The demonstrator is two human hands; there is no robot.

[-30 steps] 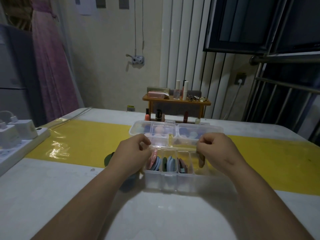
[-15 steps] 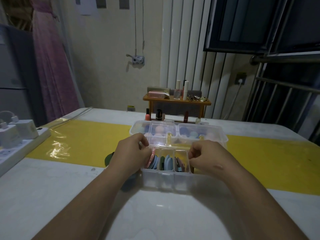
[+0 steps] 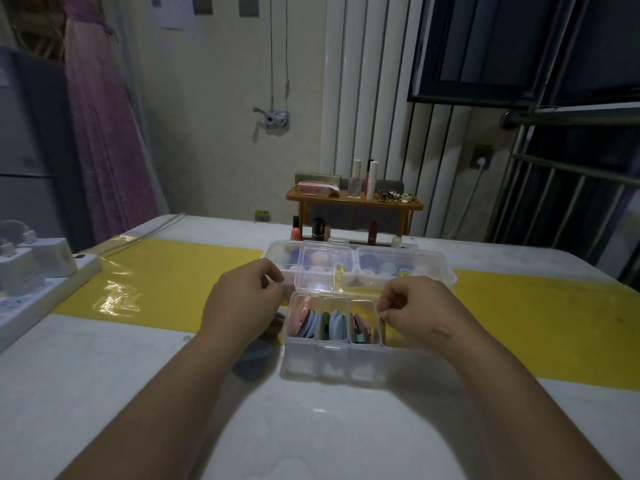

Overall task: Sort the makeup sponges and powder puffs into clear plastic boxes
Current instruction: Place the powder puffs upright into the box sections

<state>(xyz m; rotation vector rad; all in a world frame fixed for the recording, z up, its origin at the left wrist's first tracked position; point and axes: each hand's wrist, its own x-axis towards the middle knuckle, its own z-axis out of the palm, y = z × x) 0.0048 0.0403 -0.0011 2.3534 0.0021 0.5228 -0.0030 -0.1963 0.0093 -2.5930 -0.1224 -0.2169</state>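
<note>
Near box (image 3: 333, 362) — clear plastic, three compartments in a row — sits on the white table (image 3: 104, 375) between the two hands, front wall toward the person, lid (image 3: 317, 271) tipped up and back. Left hand (image 3: 242, 301): at the box's far left corner, fingers curled in. The fingertips are turned away, so I cannot tell whether they grip the rim or only lie beside it. Right hand (image 3: 417, 311): at the right end, fingers curled, thumb and forefinger pinching the rim of the right wall. Contents, standing on edge: pink and blue powder puffs (image 3: 305, 320) in the left compartment, green and pale blue in the middle, reddish-brown and one teal in the right. Far box (image 3: 433, 268): clear, just behind the first on the yellow strip (image 3: 166, 271), round pastel sponges (image 3: 317, 258) showing blurred through the plastic. One dark puff (image 3: 254, 362) lies loose on the table under the left wrist. Power strip (image 3: 41, 292) with white chargers (image 3: 52, 258) at the left edge. Small wooden shelf (image 3: 353, 202) of cosmetics (image 3: 372, 180) at the back.
</note>
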